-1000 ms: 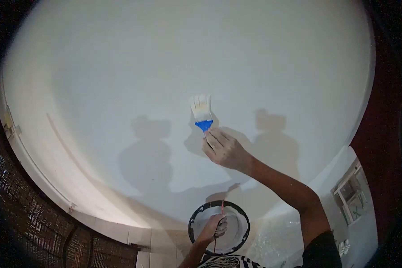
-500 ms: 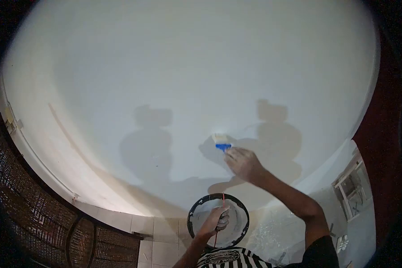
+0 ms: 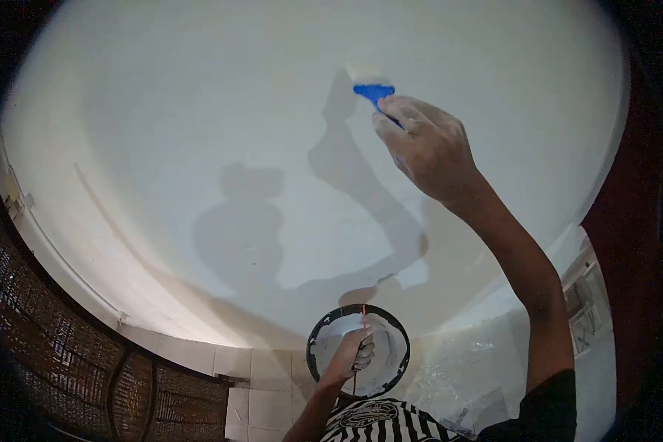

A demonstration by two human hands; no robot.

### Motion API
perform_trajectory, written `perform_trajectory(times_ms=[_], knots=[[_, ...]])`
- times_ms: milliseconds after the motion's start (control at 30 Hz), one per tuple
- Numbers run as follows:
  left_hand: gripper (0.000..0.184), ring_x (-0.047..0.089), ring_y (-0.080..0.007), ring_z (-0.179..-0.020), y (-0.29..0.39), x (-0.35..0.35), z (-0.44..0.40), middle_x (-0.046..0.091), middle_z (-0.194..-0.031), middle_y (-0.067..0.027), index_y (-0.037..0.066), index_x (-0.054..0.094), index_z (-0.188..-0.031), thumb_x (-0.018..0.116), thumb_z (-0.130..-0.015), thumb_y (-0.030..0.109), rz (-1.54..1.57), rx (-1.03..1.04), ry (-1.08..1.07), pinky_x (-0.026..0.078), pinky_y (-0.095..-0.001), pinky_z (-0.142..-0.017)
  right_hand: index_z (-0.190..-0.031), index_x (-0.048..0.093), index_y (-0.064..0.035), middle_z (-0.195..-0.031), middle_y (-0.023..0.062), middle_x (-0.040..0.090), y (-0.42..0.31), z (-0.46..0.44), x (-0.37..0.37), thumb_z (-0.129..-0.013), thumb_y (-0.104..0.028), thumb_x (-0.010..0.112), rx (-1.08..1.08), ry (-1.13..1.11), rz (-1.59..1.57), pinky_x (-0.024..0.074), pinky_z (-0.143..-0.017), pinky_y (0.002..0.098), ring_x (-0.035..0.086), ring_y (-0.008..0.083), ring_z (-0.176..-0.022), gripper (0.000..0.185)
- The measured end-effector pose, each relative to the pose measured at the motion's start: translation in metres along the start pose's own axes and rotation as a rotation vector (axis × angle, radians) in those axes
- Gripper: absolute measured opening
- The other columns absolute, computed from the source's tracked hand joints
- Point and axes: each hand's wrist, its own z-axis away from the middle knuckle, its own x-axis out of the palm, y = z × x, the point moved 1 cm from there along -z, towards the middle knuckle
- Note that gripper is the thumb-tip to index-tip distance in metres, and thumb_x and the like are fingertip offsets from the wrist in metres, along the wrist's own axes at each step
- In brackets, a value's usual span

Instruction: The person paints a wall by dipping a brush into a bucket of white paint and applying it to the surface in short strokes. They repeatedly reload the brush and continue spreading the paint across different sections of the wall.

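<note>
The white wall (image 3: 199, 96) is seen to be smooth and matt, with soft-edged shadows thrown across it. Near its lower left edge, a dark latticed panel (image 3: 51, 324) is set in a curved frame. Along the wall's bottom edge, pale floor tiles (image 3: 269, 368) are laid. Before that edge the round bucket (image 3: 404, 353) is held, its dark rim blotched with white. It would probably be found weighty and prone to swing, and is best carried by its handle. By the right hand (image 3: 431, 144), whitened at the fingers, the grip is kept clamped on the paintbrush (image 3: 374, 92), which is raised toward the wall's top edge, bristles up and apparently against the surface. By the left hand (image 3: 355, 353), the grip is closed around the bucket's thin orange handle (image 3: 365, 318), over the mouth. The brush should be light; its flared blue body looks stiff, perhaps slippery where wet, so hold is best taken just below the flare. The pale bristles (image 3: 365, 75) are blurred, but should be soft and springy.
</note>
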Motion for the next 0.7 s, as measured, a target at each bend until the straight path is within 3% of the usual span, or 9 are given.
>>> perform_trajectory(times_ms=[133, 200, 300, 367, 400, 467, 600, 700], knots=[[0.033, 0.025, -0.0037, -0.035, -0.001, -0.006, 0.001, 0.028, -0.049, 0.0086, 0.017, 0.037, -0.067, 0.049, -0.094, 0.033, 0.013, 0.013, -0.005, 0.018, -0.0208, -0.032, -0.092, 0.061, -0.0035, -0.096, 0.0123, 0.062, -0.014, 0.031, 0.037, -0.073, -0.006, 0.065, 0.026, -0.151, -0.051, 0.054, -0.074, 0.0373, 0.063, 0.0258, -0.089, 0.019], [0.034, 0.025, -0.0038, -0.035, -0.002, -0.013, 0.001, 0.028, -0.049, 0.0085, 0.017, 0.036, -0.067, 0.048, -0.094, 0.032, 0.029, 0.012, -0.03, 0.017, -0.0209, -0.032, -0.089, 0.059, -0.0033, -0.097, 0.0132, 0.06, -0.036, 0.063, 0.061, -0.071, -0.008, 0.063, -0.088, -0.284, -0.038, 0.0537, -0.074, 0.0379, 0.062, 0.0267, -0.091, 0.019], [0.034, 0.024, -0.0041, -0.035, -0.001, -0.016, 0.0, 0.027, -0.049, 0.0085, 0.018, 0.036, -0.066, 0.048, -0.094, 0.032, 0.039, -0.003, -0.039, 0.017, -0.0211, -0.032, -0.085, 0.057, -0.004, -0.094, 0.013, 0.059, -0.07, 0.1, 0.08, -0.069, -0.008, 0.062, -0.052, -0.304, -0.126, 0.0533, -0.073, 0.0372, 0.061, 0.0271, -0.092, 0.017], [0.034, 0.024, -0.0043, -0.035, -0.002, -0.018, -0.001, 0.027, -0.049, 0.0085, 0.018, 0.035, -0.066, 0.048, -0.094, 0.032, 0.025, -0.019, -0.03, 0.017, -0.0213, -0.032, -0.077, 0.052, -0.0062, -0.077, 0.0093, 0.052, -0.087, 0.115, 0.083, -0.072, -0.011, 0.058, -0.026, -0.258, -0.281, 0.0516, -0.058, 0.0334, 0.059, 0.0228, -0.073, 0.01], [0.034, 0.024, -0.0043, -0.035, -0.002, -0.018, 0.0, 0.027, -0.049, 0.0085, 0.018, 0.035, -0.066, 0.048, -0.094, 0.032, 0.024, -0.042, -0.018, 0.017, -0.0214, -0.032, -0.077, 0.052, -0.0062, -0.077, 0.0093, 0.052, -0.093, 0.12, 0.078, -0.072, -0.011, 0.058, -0.021, -0.26, -0.276, 0.0516, -0.058, 0.0334, 0.059, 0.0228, -0.073, 0.01], [0.034, 0.024, -0.0044, -0.035, 0.0, -0.014, -0.001, 0.027, -0.049, 0.0085, 0.018, 0.035, -0.066, 0.048, -0.094, 0.032, 0.008, -0.061, -0.013, 0.017, -0.0216, -0.032, -0.078, 0.052, -0.006, -0.078, 0.0091, 0.053, -0.096, 0.124, 0.068, -0.073, -0.01, 0.058, 0.07, -0.372, -0.385, 0.0519, -0.06, 0.0342, 0.06, 0.0234, -0.072, 0.009], [0.035, 0.024, -0.0045, -0.035, 0.001, -0.007, 0.0, 0.026, -0.049, 0.0087, 0.018, 0.034, -0.066, 0.051, -0.093, 0.033, 0.015, -0.007, -0.02, 0.017, -0.0217, -0.032, -0.085, 0.054, -0.0048, -0.083, 0.0094, 0.059, -0.071, 0.096, 0.045, -0.073, -0.006, 0.064, 0.186, -0.27, -0.511, 0.0524, -0.063, 0.0371, 0.062, 0.0265, -0.075, 0.015], [0.037, 0.023, -0.0051, -0.035, 0.002, -0.005, -0.003, 0.025, -0.049, 0.0082, 0.017, 0.034, -0.064, 0.05, -0.092, 0.035, 0.023, -0.093, -0.009, 0.017, -0.0225, -0.033, -0.084, 0.054, -0.0054, -0.08, 0.0083, 0.058, -0.047, 0.074, 0.048, -0.073, -0.006, 0.065, 0.141, -0.391, -0.37, 0.0511, -0.061, 0.0385, 0.06, 0.0264, -0.073, 0.015]])
